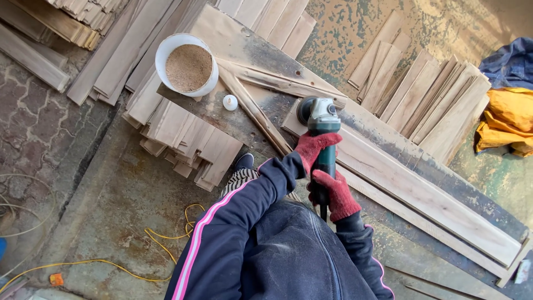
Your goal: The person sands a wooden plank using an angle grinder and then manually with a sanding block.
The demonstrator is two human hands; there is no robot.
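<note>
Outdoors, both gloved hands grip the grinder; worn workbench beneath.

The person wears a dark navy track jacket with a pink and white stripe down each sleeve. Red knitted gloves cover the left hand and right hand. Lower down the frame show striped trousers and a dark shoe.

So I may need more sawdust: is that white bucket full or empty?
Nearly full. The white bucket stands upright on the boards, and tan sawdust fills it almost to the rim.
</note>
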